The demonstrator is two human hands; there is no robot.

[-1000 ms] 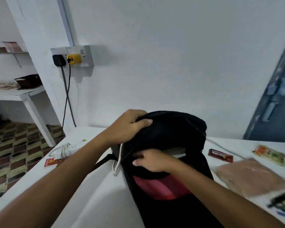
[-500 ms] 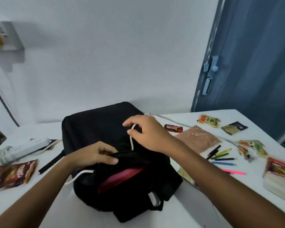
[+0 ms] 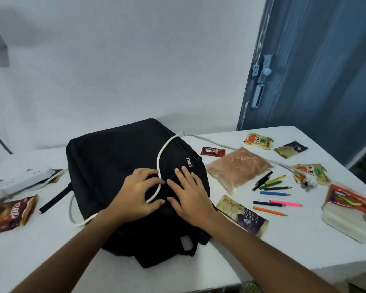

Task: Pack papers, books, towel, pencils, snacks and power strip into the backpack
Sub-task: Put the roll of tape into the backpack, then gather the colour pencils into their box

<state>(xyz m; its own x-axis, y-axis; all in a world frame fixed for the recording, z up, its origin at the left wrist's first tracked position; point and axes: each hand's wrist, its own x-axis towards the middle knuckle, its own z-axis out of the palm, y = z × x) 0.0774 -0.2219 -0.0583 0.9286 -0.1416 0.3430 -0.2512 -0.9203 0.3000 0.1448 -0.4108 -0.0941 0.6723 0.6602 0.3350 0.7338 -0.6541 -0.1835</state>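
Both hands, left hand [image 3: 138, 195] & right hand [image 3: 189, 194], press flat w/ spread fingers, no grip, on soft black backpack [image 3: 118, 166] lying mid-desk [image 3: 241, 261]; fabric likely sags, so take hold at zipper [image 3: 189, 162] edge.

"LAYER CAKE" on snack packet [image 3: 243, 216], upside down to the camera

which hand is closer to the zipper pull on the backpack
Right. The right hand lies flat just below the zipper pull; the left hand presses the backpack farther left.
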